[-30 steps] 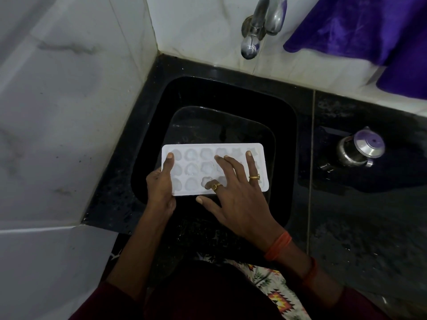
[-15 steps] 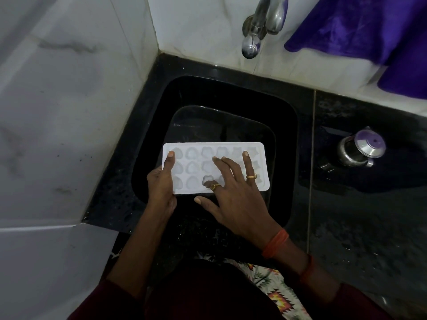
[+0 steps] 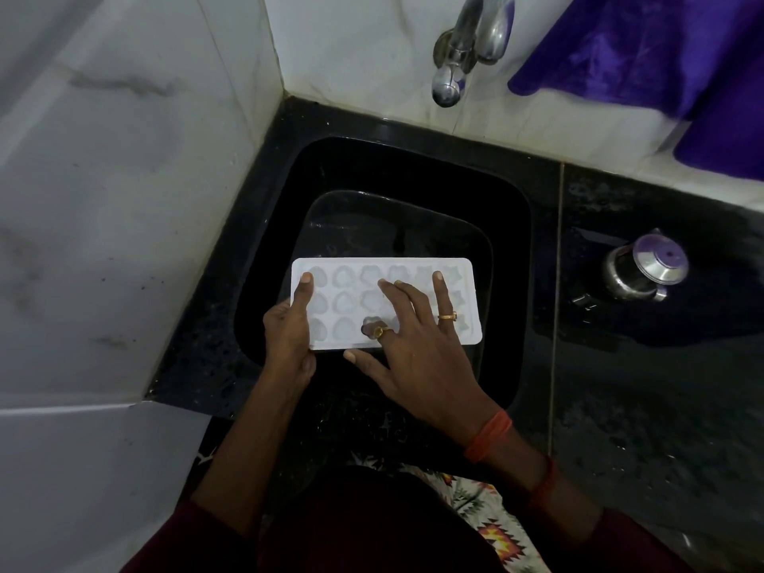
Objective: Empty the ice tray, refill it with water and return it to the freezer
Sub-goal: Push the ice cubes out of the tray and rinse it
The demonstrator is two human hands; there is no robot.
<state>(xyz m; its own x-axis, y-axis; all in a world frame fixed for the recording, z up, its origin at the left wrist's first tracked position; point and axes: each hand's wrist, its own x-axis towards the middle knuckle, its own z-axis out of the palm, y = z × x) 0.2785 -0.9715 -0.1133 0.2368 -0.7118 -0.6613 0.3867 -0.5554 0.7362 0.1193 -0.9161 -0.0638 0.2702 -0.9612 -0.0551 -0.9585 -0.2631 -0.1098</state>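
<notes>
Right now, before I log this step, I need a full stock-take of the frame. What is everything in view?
ice tray: one, white, held over the sink
sink: one, black, set in the counter's corner
basin: one, dark see-through, inside the sink under the tray
tap: one, chrome, on the back wall above the sink
cloth: one, purple, top right
lidded steel pot: one, silver, on the counter right of the sink
counter: one, black
wall tiles: white marble, left and back
rings: two, gold, on the right hand
wrist thread: orange, on the right wrist
left hand: grips the tray's left end, thumb on top
right hand: fingers spread, pressing on the tray
</notes>
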